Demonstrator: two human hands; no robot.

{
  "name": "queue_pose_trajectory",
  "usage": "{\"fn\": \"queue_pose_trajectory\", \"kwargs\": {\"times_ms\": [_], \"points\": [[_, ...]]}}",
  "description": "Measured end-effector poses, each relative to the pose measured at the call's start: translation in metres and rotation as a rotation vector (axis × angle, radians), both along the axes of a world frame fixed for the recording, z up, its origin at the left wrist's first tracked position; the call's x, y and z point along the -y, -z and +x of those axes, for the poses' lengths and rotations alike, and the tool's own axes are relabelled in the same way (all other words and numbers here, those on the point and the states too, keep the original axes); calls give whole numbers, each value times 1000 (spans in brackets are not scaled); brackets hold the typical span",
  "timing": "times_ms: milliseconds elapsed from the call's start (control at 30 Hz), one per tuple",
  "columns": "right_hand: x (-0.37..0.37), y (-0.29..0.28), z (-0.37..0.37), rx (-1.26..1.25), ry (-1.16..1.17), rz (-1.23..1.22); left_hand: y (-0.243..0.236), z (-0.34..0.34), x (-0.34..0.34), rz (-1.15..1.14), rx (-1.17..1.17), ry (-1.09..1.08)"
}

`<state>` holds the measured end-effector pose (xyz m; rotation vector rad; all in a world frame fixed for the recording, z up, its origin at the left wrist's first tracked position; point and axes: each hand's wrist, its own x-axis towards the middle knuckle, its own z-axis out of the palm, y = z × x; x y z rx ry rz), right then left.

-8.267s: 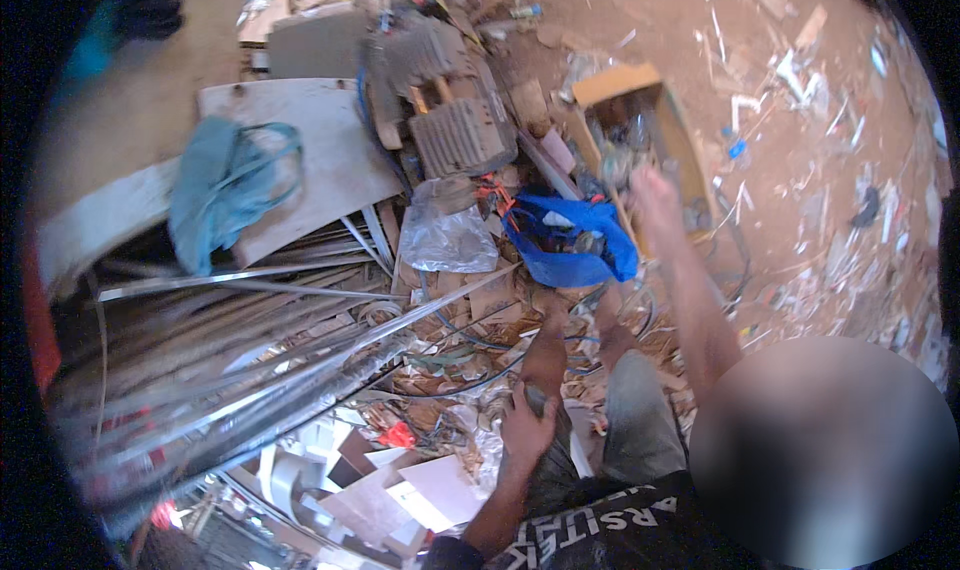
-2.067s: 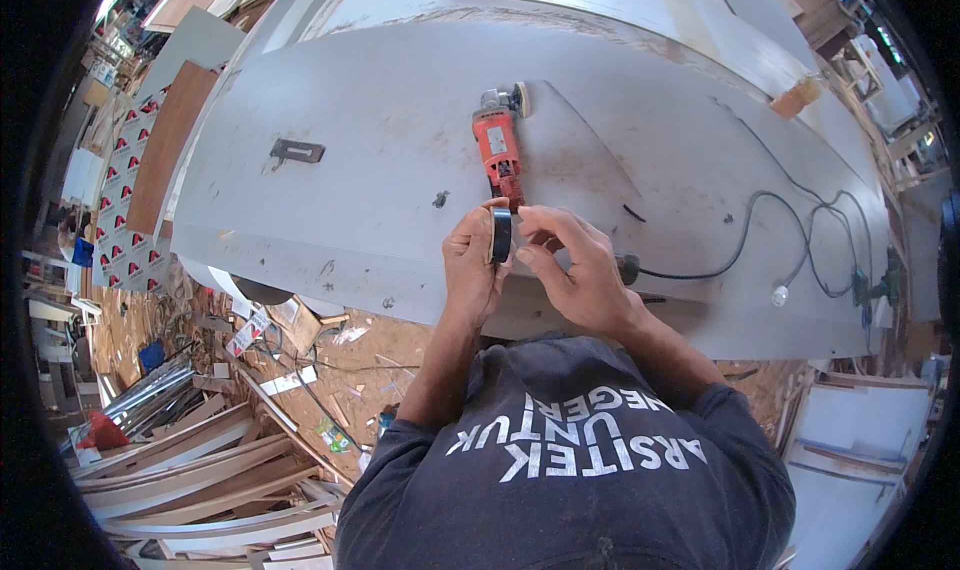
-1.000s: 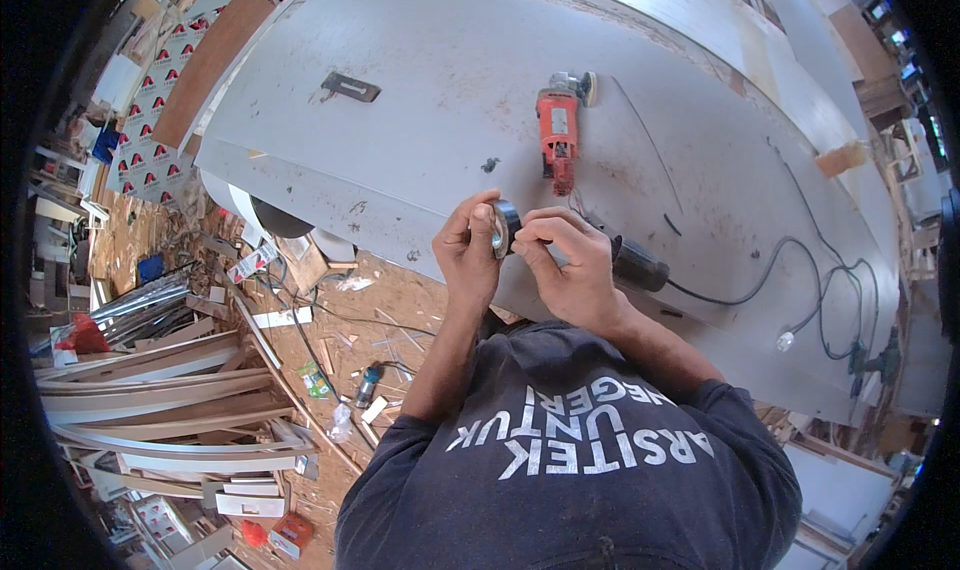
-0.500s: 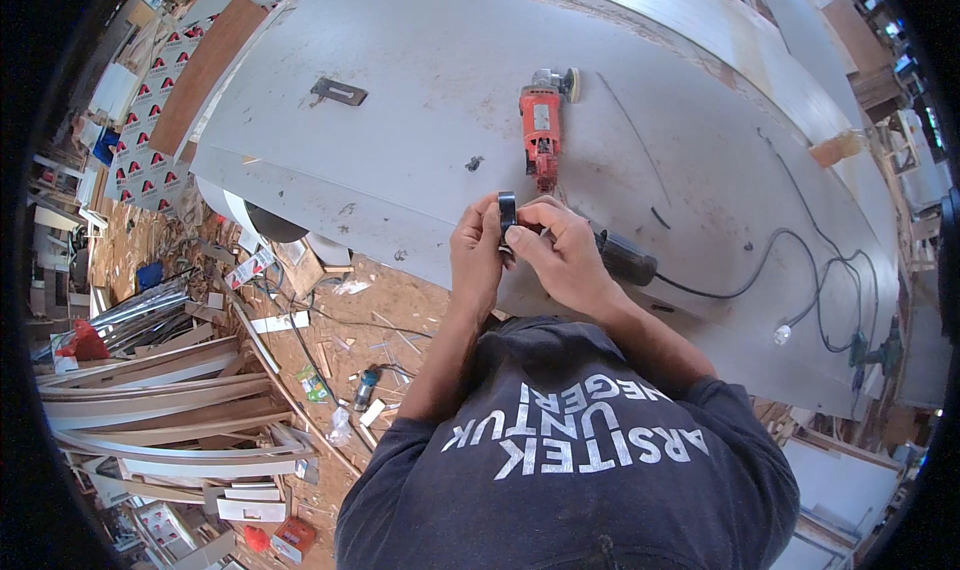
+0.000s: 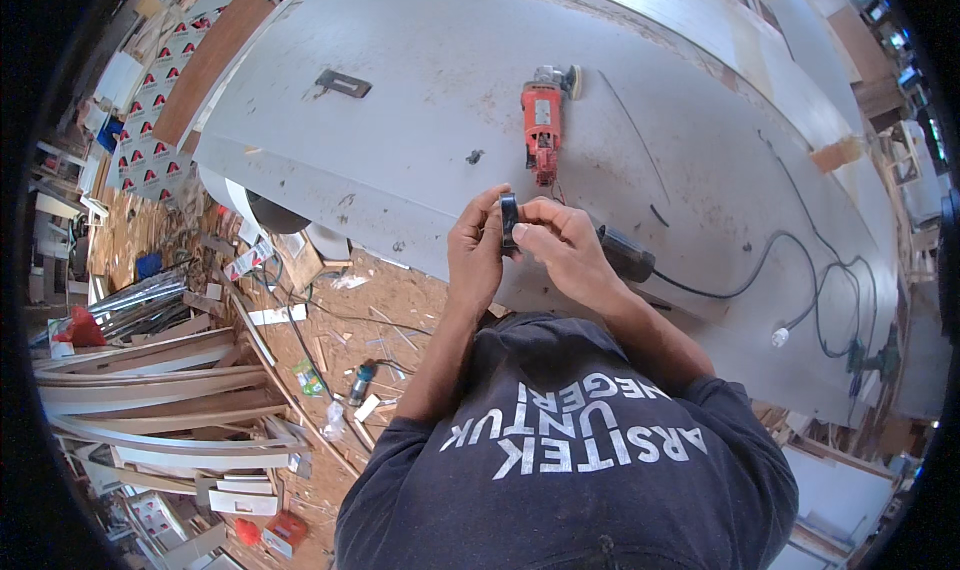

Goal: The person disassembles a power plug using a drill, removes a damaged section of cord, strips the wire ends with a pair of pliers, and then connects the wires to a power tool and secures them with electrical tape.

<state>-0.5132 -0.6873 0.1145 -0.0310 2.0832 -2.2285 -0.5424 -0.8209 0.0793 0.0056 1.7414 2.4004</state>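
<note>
One black roll between a left hand and a right hand

Two bare hands, both belonging to one person in a dark shirt, come together at the centre of the frame. The single black roll stands on edge between them, above the near side of one large grey panel. The left hand pinches it between thumb and fingers from the left. The right hand has its thumb and forefinger drawn close together against the right side; whether they grip anything there, I cannot tell.

On the panel, one red power tool lies just above the hands, a single round pad at its upper end. One black handle lies just right of the right hand, and one black cord runs from it into loops at the right of the frame. One white plug sits at centre right, near one dark green tool. One dark slotted plate lies at upper left.

Toward the lower left, one teal tool lies on the floor, well apart from one red box close to the bottom edge. Many curved strips, too overlapped to count, are piled at far lower left.
</note>
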Motion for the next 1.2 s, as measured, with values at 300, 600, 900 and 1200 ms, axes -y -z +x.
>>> {"fn": "queue_pose_trajectory", "kwargs": {"times_ms": [300, 600, 900, 1200], "points": [[4, 11, 4, -19, 49, 64, 7, 9, 2, -124, -143, 1], [0, 9, 11, 67, 94, -65, 10, 5, 10, -230, -435, 77], [-2, 9, 8, -357, 111, 106, 1, 4, 10, 8, -216, 144], [-5, 4, 13, -247, 13, 34, -8, -2, 14, -160, -430, 125]]}}
